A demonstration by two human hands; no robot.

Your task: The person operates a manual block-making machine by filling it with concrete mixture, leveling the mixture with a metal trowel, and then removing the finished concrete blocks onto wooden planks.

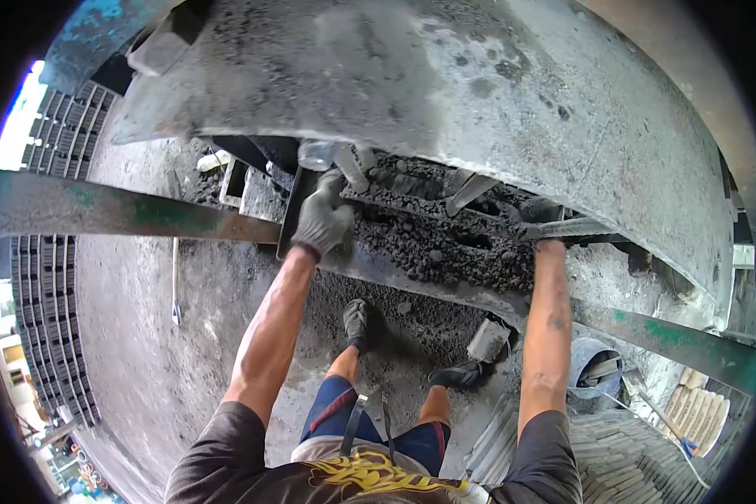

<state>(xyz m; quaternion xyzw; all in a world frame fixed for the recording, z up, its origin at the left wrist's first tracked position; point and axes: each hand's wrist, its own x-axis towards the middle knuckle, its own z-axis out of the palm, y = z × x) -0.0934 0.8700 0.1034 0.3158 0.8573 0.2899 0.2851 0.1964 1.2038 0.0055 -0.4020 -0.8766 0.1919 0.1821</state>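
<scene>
My left hand (323, 220), in a light grey glove, is at the left end of a metal trough (378, 270) holding dark, crumbly material (445, 248). Its fingers are curled near a short pale bar (351, 168) and a clear plastic piece (315, 155); what they grip is hidden. My right hand (544, 210) reaches the trough's right end. It is dark and mostly covered by a metal bar (567, 228), so its fingers do not show clearly. Another slanted bar (469, 195) stands over the material between my hands.
A large, dusty curved metal housing (378, 76) overhangs the trough. Green-stained beams (134, 210) cross at left and right. By my feet lies a pale block (487, 340). A bucket (594, 370) and stacked slats (647, 458) are at right, a long-handled tool (176, 286) at left.
</scene>
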